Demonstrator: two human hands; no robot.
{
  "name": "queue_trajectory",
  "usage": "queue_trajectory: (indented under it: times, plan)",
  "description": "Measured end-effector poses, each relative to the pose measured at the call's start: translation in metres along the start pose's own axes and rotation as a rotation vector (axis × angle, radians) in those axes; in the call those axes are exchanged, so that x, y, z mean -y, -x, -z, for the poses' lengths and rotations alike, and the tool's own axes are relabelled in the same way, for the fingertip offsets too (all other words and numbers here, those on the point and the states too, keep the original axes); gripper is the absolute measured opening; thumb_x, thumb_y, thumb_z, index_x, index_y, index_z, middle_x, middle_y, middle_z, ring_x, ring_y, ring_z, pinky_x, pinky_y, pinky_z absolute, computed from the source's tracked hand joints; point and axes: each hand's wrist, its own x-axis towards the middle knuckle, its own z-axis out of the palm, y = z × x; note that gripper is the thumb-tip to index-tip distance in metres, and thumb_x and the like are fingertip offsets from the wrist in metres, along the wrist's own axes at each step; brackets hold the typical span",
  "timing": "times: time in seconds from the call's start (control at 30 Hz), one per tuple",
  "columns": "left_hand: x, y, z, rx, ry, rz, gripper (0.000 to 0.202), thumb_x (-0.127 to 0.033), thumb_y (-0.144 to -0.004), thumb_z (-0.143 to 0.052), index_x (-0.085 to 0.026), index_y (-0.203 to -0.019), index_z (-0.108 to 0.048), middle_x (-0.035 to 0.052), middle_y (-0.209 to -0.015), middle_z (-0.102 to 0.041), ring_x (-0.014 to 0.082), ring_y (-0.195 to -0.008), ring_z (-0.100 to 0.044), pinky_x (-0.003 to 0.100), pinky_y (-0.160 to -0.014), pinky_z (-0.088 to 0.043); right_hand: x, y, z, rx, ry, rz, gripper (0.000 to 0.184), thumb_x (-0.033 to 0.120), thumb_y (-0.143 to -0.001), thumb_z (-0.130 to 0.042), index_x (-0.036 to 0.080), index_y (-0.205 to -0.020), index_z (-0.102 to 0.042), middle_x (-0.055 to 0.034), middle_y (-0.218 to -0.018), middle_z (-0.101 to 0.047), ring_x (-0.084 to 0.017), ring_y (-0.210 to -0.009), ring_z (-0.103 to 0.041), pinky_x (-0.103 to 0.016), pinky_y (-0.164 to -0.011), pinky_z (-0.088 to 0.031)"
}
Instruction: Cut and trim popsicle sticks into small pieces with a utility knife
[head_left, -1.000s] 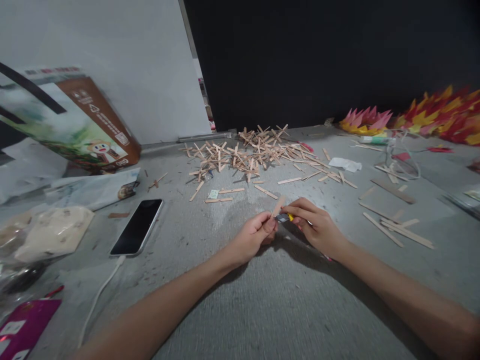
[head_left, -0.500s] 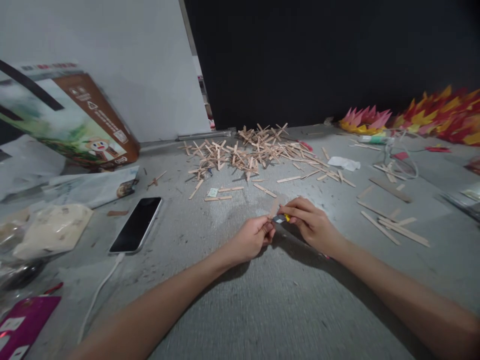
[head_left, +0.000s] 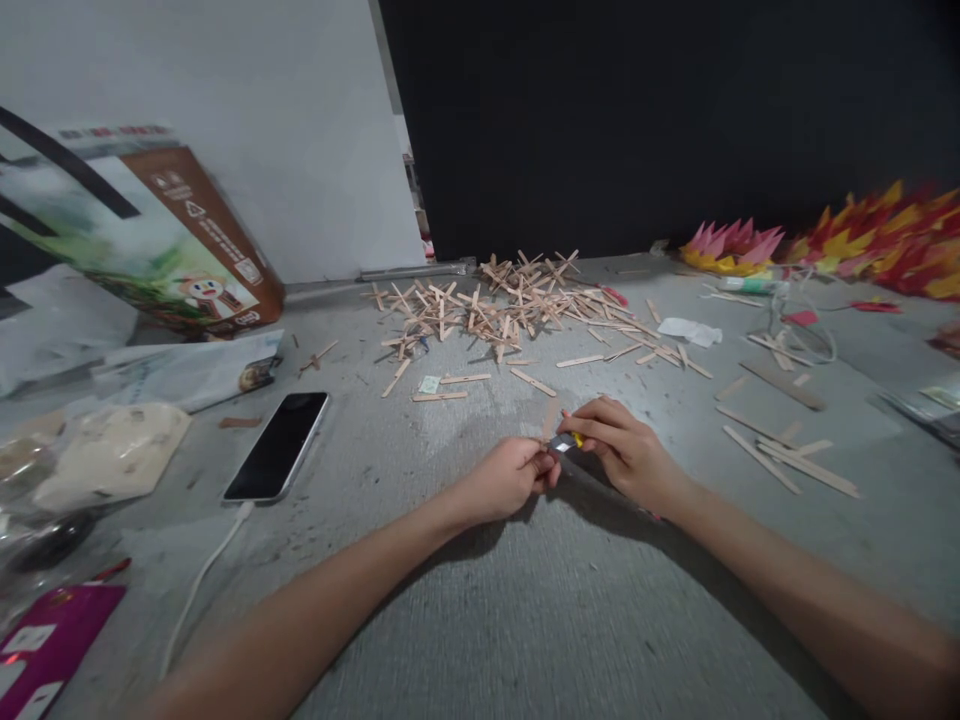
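Observation:
My left hand (head_left: 517, 475) is closed on a wooden craft stick (head_left: 551, 412), whose pale end sticks up past the fingertips. My right hand (head_left: 630, 450) pinches a utility knife (head_left: 566, 441) with a yellow part and a grey, shiny front. The knife's front end meets the stick at my left fingertips; whether it is cutting in cannot be made out. Just beyond both hands lie a few loose craft sticks (head_left: 532, 382) and a small pale square (head_left: 429, 384). Farther back spreads a tangled heap of joined craft sticks (head_left: 487, 310).
At left are a phone (head_left: 277, 447) on a white cable, plastic packets (head_left: 112, 455) and a printed bag (head_left: 195, 250). More sticks (head_left: 802, 460) lie at right, with a crumpled white tissue (head_left: 690, 331) behind them. Red and yellow paper shapes (head_left: 885, 240) stand at back right.
The view has shifted slightly. Both hands keep their hold, with the knife still against the stick and only small movement at the fingertips.

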Motion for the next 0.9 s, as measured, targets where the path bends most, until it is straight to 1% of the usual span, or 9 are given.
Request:
queue_trajectory:
  times: [0.1,0.23,0.3,0.53,0.67,0.9]
  plan:
    - [0.0035,-0.0019,0.0004,-0.025,-0.022,-0.017,0.037,-0.036,-0.101,-0.047,-0.019,-0.069,-0.051,-0.0006,-0.066,-0.048,0.0126,-0.061,-0.04,0.026,-0.061,-0.033,-0.0003,0.0003,0.0006,0.007,-0.006,-0.001,0.031,0.015,-0.107,-0.049,0.025,-0.123,-0.074,-0.0103,-0.106,-0.07,-0.026,-0.099,-0.063,-0.044,-0.087,-0.051]
    - [0.0008,-0.0004,0.0016,-0.022,-0.085,-0.068,0.034,-0.029,-0.098,-0.045,-0.021,-0.066,-0.045,-0.001,-0.064,-0.047,0.0125,-0.06,-0.039,0.026,-0.06,-0.032,-0.0004,0.0,0.001,0.017,-0.014,0.003,0.032,0.014,-0.107,-0.049,0.025,-0.124,-0.073,-0.0099,-0.104,-0.07,-0.025,-0.099,-0.062,-0.044,-0.086,-0.051]
    - [-0.0007,0.0002,0.0019,-0.02,-0.091,-0.082,0.032,-0.028,-0.097,-0.045,-0.021,-0.066,-0.044,-0.0014,-0.063,-0.046,0.0125,-0.059,-0.038,0.027,-0.059,-0.032,-0.0005,0.0,0.0009,0.013,-0.017,0.004,0.031,0.015,-0.107,-0.049,0.025,-0.123,-0.073,-0.0098,-0.105,-0.07,-0.025,-0.099,-0.062,-0.044,-0.086,-0.051]
    - [-0.0001,-0.0017,0.0005,-0.039,-0.11,-0.06,0.036,-0.033,-0.098,-0.045,-0.021,-0.064,-0.045,-0.001,-0.06,-0.045,0.0134,-0.058,-0.037,0.028,-0.058,-0.029,-0.0019,0.0017,-0.0016,0.016,-0.011,0.014,0.034,0.013,-0.107,-0.047,0.026,-0.126,-0.072,-0.01,-0.106,-0.07,-0.026,-0.102,-0.063,-0.045,-0.086,-0.051]
    - [-0.0016,-0.0019,-0.0008,-0.046,-0.146,-0.057,0.035,-0.032,-0.097,-0.045,-0.021,-0.064,-0.045,-0.0013,-0.061,-0.044,0.0131,-0.059,-0.036,0.028,-0.058,-0.028,-0.0013,0.0018,-0.002,0.002,0.01,0.023,0.033,0.013,-0.107,-0.047,0.026,-0.125,-0.072,-0.01,-0.105,-0.07,-0.026,-0.101,-0.063,-0.045,-0.085,-0.05]
    - [-0.0045,0.002,0.0005,-0.066,-0.114,-0.064,0.036,-0.037,-0.096,-0.047,-0.021,-0.064,-0.044,-0.0007,-0.061,-0.044,0.0136,-0.06,-0.036,0.027,-0.058,-0.029,-0.001,0.0005,-0.0004,0.018,0.013,0.004,0.034,0.013,-0.106,-0.047,0.025,-0.125,-0.073,-0.01,-0.104,-0.071,-0.025,-0.101,-0.064,-0.043,-0.085,-0.05]
